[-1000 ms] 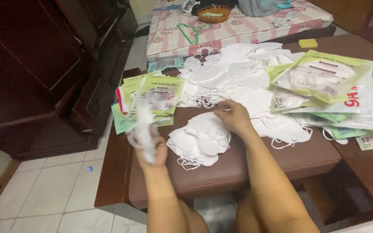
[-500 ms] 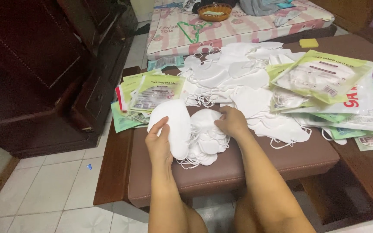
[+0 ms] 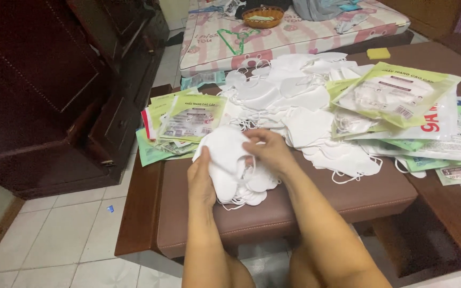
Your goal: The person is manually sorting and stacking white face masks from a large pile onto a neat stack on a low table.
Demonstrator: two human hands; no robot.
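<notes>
Plain white fabric face masks [image 3: 300, 114] are showing no pattern; the small white mask stack [image 3: 236, 170] under both hands is showing the same plain white. Flat plastic mask packets [image 3: 401, 93] near the bench's right edge are showing lime green with white panels; one is carrying red lettering. Padded leather bench top [image 3: 316, 208] is showing uniform brown. Quilted mattress [image 3: 294, 34] past the far edge is showing pink with cartoon prints. Tall wooden cabinet [image 3: 38, 90] is showing dark reddish brown. Floor tiles [image 3: 65, 240] are showing off-white.

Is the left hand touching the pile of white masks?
Touching. The head view shows the left hand pressed against the side of the stack of white masks.
</notes>
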